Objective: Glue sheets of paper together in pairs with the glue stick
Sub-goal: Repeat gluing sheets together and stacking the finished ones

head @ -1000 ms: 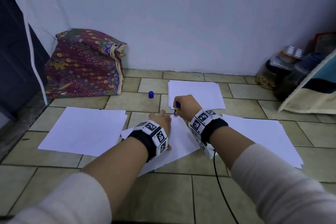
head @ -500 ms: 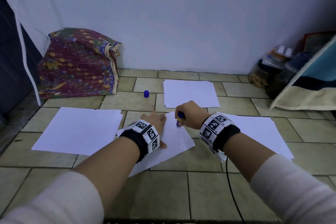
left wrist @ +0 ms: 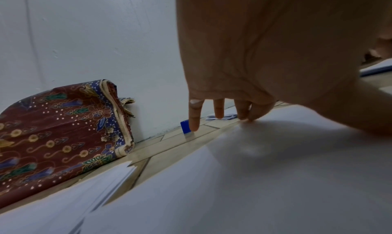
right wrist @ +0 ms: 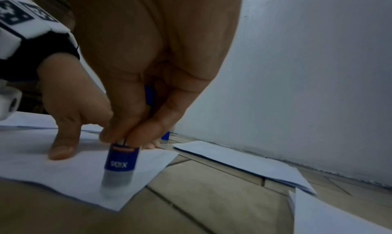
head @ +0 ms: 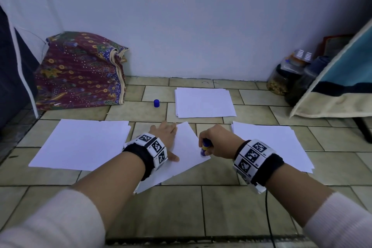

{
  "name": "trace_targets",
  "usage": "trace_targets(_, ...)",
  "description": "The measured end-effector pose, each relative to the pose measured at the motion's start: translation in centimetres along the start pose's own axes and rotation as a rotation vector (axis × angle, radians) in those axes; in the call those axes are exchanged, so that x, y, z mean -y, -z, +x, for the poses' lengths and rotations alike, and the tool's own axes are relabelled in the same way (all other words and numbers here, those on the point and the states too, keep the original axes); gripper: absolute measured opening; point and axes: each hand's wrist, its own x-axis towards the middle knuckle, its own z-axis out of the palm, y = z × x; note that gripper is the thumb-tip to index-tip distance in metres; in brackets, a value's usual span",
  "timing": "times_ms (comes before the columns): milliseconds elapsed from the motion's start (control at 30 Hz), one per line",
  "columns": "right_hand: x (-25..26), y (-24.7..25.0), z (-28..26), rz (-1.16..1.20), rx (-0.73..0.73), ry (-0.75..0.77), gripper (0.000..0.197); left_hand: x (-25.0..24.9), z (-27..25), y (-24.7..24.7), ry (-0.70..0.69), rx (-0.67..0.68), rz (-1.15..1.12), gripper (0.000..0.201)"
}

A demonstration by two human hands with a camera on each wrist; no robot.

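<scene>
Two hands work one sheet (head: 187,147): the left hand (head: 165,137) lies flat, holding it down, while the right hand (head: 217,141) pinches the upright glue stick (head: 205,147) at its lower-right corner.

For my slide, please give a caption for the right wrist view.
Right hand presses a blue glue stick onto a white sheet near its corner.

The blue label of the glue stick (right wrist: 122,164) carries white letters, seen upside down in the right wrist view, that look like "XIOV", though blur leaves the reading unsure. Above those letters an orange band crosses the label, its print too small to read. The white wristbands (head: 254,154) bear black square marker patterns, no words.
</scene>
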Motion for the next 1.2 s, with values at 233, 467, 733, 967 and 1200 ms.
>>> trace_targets(233, -0.7, 0.8, -0.2, -0.025, 0.027, -0.003, 0.027, -0.7, -0.9, 0.0, -0.361, 0.032, 0.017, 0.073)
trace_targets(467, -1.9, 1.4, 1.0, 0.462, -0.279, -0.195, 0.025, -1.1, -1.8, 0.3, -0.304, -0.003, 0.066, 0.075)
trace_targets(733, -1.5, 0.3, 2.7, 0.557, -0.295, -0.215, 0.022, -0.8, -2.7, -0.3, -0.312, 0.018, -0.043, 0.076)
trace_targets(967, -1.5, -0.1, 3.8, 0.526, -0.334, -0.255, 0.025, 0.0, -3.3, -0.3, -0.117, -0.030, 0.021, 0.084)
trace_targets(1200, -0.4, -0.4, 6.0, 0.528, -0.391, -0.243, 0.026, -1.0, -2.7, -0.4, 0.039, -0.073, -0.118, 0.076)
